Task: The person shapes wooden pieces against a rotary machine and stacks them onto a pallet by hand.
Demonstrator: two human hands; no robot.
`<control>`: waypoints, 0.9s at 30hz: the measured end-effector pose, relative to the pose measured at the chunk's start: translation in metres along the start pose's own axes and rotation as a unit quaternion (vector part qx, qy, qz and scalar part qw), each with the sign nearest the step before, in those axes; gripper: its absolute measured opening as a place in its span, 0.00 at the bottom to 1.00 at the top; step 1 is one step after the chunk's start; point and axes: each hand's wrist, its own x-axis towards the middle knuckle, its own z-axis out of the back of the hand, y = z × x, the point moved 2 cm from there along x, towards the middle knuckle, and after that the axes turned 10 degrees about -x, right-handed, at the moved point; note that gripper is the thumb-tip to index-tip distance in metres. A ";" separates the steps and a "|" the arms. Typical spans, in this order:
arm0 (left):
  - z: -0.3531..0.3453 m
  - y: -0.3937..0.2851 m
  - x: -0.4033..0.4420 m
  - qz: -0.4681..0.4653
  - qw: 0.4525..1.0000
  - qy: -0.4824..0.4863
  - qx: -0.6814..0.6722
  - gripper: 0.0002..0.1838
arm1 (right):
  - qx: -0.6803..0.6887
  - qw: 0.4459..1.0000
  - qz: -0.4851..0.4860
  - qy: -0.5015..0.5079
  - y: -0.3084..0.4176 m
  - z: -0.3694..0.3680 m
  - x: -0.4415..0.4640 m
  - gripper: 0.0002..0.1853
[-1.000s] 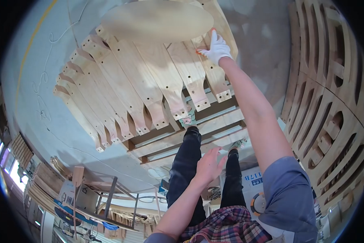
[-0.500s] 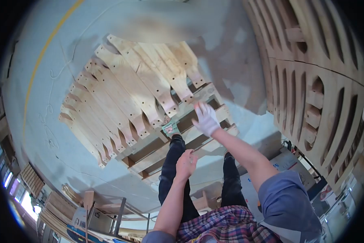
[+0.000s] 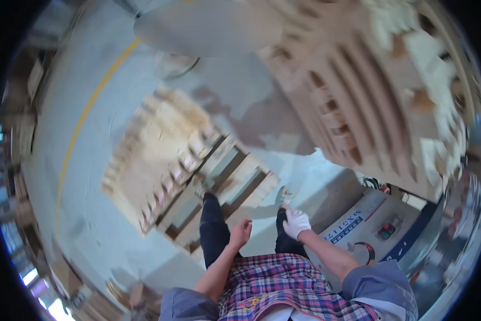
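While the bare left hand [image 3: 240, 232] and the gloved right hand [image 3: 295, 223] hang apart in front of the plaid garment [image 3: 283, 275], neither touches the wooden boards [image 3: 163, 142]. Right looks loose, nothing visible in it; left is curled inward, can't tell how far closed. Boards lie side by side on the slatted pallet [image 3: 260, 192], ahead and to the person's left, well apart from both hands. Handling, my guess: stiff solid wood, moderate weight each, awkward mainly for length. Faces look smooth, so bare skin may slip; glove should help. Best hold: long edges, hands spread either side of balance point. Near ends look reachable, but gripping only there would likely let the far end drop. Corners could chip. Blur hides any cracks.
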 end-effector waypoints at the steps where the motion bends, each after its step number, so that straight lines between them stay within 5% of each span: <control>1: -0.014 -0.017 -0.001 -0.003 0.999 0.032 0.017 0.11 | 0.007 1.000 -0.015 -0.006 -0.008 0.000 -0.020 0.17; 4: -0.055 -0.097 0.000 -0.104 0.990 0.092 0.027 0.11 | 0.088 0.993 -0.042 0.064 -0.034 0.018 -0.078 0.17; 12: -0.185 -0.320 -0.014 -0.293 0.939 0.164 0.081 0.10 | 0.235 0.962 -0.127 0.048 -0.118 0.016 -0.186 0.22; 21: -0.313 -0.417 -0.090 -0.356 0.897 0.258 0.039 0.10 | 0.326 0.924 -0.198 -0.007 -0.202 0.045 -0.250 0.26; 24: -0.314 -0.429 -0.090 -0.419 0.870 0.253 0.058 0.10 | 0.339 0.913 -0.223 -0.028 -0.215 0.045 -0.255 0.25; 27: -0.295 -0.454 -0.063 -0.562 0.818 0.096 0.081 0.12 | 0.352 0.902 -0.248 -0.035 -0.223 0.036 -0.260 0.25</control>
